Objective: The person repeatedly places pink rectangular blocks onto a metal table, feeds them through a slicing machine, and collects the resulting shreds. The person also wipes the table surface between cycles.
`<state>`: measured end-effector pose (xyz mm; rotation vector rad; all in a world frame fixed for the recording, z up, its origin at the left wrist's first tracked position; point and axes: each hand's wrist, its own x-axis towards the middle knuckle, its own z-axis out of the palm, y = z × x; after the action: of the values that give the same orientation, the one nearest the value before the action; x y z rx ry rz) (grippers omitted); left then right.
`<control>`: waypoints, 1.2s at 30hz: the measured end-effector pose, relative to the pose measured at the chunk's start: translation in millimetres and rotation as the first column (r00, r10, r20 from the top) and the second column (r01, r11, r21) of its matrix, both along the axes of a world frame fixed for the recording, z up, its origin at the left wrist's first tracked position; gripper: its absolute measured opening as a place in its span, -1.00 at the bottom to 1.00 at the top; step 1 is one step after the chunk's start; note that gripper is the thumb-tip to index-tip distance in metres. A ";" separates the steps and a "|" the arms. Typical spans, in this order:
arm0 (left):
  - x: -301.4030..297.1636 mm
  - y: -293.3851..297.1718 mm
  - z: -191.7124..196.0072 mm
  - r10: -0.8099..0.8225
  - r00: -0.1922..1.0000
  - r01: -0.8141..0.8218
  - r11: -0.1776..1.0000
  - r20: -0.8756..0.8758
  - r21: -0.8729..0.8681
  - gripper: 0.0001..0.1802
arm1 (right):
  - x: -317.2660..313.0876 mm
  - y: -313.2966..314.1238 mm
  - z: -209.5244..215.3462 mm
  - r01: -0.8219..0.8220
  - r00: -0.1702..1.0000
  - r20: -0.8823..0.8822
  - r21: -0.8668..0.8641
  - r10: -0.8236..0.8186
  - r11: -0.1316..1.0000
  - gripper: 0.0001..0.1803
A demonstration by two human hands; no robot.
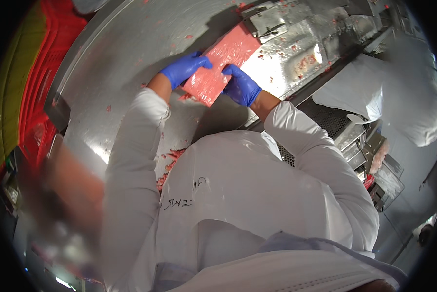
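A long pink-red block of meat (230, 46), shiny on its surface, lies slanted between my hands. My left hand (185, 68), in a blue glove, grips its left side with the thumb over the top. On the opposite side, my right hand (241, 87), gloved in blue too, closes on the edge with its thumb on top; its other fingers are partly hidden. The far end of the block meets a metal fixture (267, 22) on the steel machine bed. Under and around the block spreads a steel table (140, 48) with small meat scraps on it.
Stacked red crates (38, 87) and a yellow-green crate (11, 82) stand at the left. Meat crumbs (166, 168) are heaped beside my apron. To the right are a perforated metal panel (325, 114) and a white plastic-covered bundle (354, 87). A blurred reddish shape (77, 180) appears lower left.
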<state>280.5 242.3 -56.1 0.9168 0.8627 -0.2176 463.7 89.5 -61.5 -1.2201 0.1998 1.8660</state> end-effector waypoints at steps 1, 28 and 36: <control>-21.7 -9.8 8.9 0.031 0.996 -0.031 1.000 -0.078 0.007 -0.13 | -18.0 -5.2 9.5 -0.084 0.996 -0.024 -0.037 0.083 0.996 -0.61; -314.3 -200.1 31.6 0.337 0.617 0.592 0.396 -0.711 0.702 0.19 | -83.3 -34.6 -14.6 -0.440 0.854 0.375 0.150 0.361 0.885 -0.30; -322.2 -225.9 24.9 0.366 0.594 0.638 0.328 -0.716 0.697 0.24 | -43.2 -65.8 -30.7 -0.395 0.873 0.416 0.295 0.255 0.870 -0.83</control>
<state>-41.7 16.4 -31.2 2.1851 1.8843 -0.3141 420.5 23.7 -92.2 -1.3593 -0.5840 1.8048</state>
